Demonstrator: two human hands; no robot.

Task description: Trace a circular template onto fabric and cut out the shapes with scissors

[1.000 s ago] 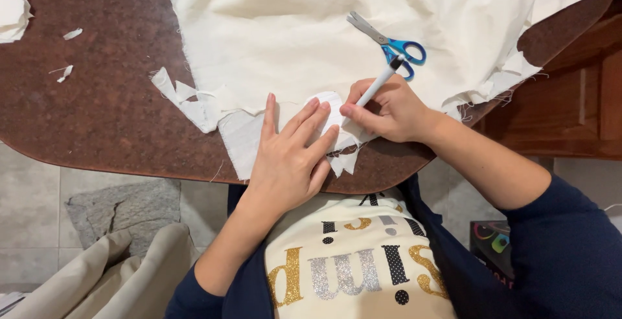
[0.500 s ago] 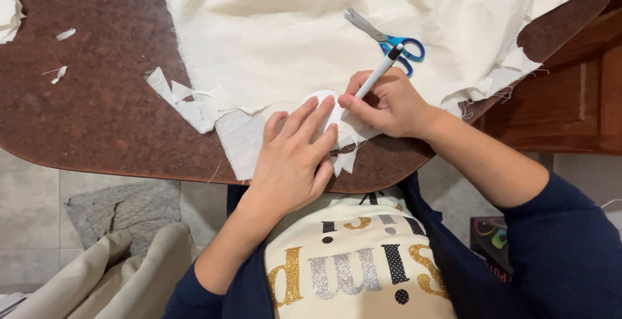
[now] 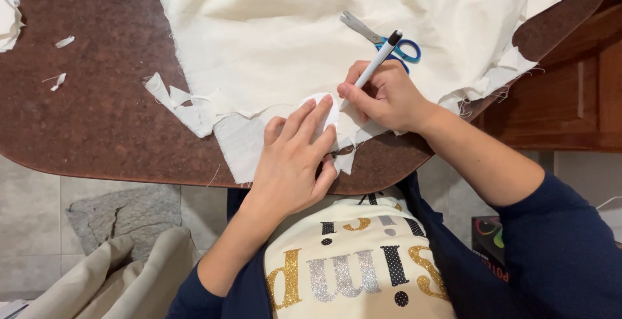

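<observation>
The cream fabric (image 3: 304, 27) lies spread over the far half of the dark reddish-brown surface (image 3: 84, 112), its ragged cut edge hanging close to the near rim in front of me. On that edge sits a small white rounded template (image 3: 322, 106), mostly hidden under my left hand (image 3: 291, 163). That hand lies flat, palm down, fingers (image 3: 310, 119) stretched out side by side and only slightly apart, pressing the template and the cloth to the surface; it grips nothing. My right hand (image 3: 385, 95) is just beside it, touching the fabric, its fingers (image 3: 355, 93) pinched together around a white pen with a black cap (image 3: 378, 58). The pen is tilted, cap end pointing away from me, its tip down at the template's right edge, right next to my left fingertips. Just beyond my right hand, a pair of blue-handled scissors (image 3: 382, 39) rests on the cloth, the blades pointing up and left, partly behind the pen. To the left of the cloth's edge are jagged offcuts of the same fabric (image 3: 178, 102), and farther left small white scraps (image 3: 63, 42) lie scattered on the bare surface, well apart from my hands. A wooden cabinet (image 3: 570, 99) stands on the right, and grey and beige cloths (image 3: 116, 218) lie on the tiled floor below.
</observation>
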